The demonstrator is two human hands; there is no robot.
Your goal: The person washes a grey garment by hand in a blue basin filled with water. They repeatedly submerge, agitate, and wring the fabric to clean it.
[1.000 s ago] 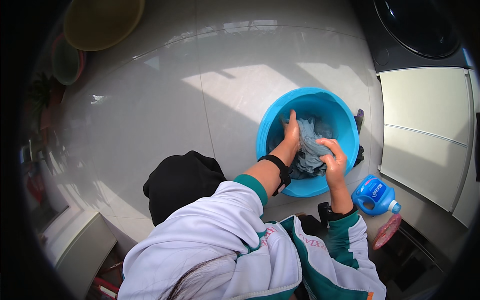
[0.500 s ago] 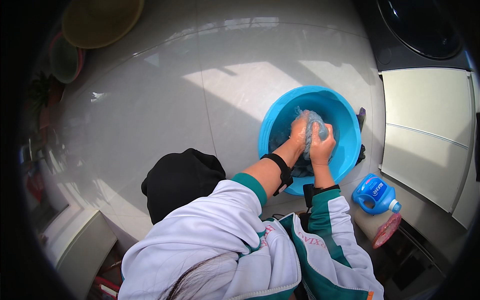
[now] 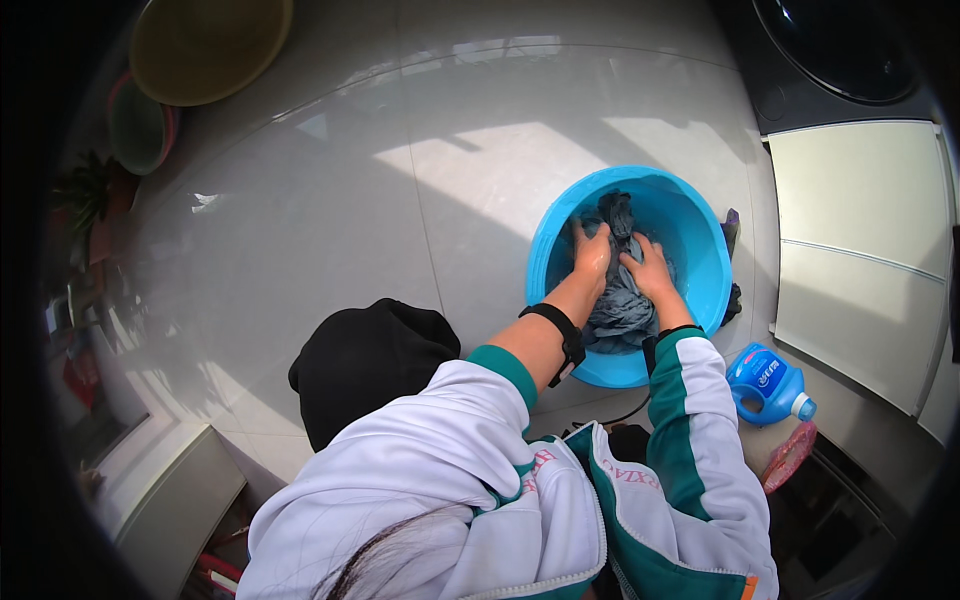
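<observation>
A bunched, wet dark-grey cloth (image 3: 622, 310) lies in the blue plastic basin (image 3: 705, 215), with one end heaped up toward the far side. On the cloth's left side is my left hand (image 3: 592, 255), its fingers curled into the folds and their tips partly hidden. My right hand (image 3: 652, 272) grips the same cloth from the right, with thumb and forefinger showing apart across a fold. A gap of cloth separates the two hands. Water shows around the cloth at the bottom of the basin.
A blue detergent bottle (image 3: 768, 385) stands right of the basin, near a pink item (image 3: 790, 457). White cabinet fronts (image 3: 865, 265) line the right side. On the left sits a black rounded thing (image 3: 370, 365). Large bowls (image 3: 205, 45) are at the far left.
The bundle squeezed between both hands has been lowered and loosened, and it now spreads through the basin. My hands have moved apart, and the view has shifted slightly.
</observation>
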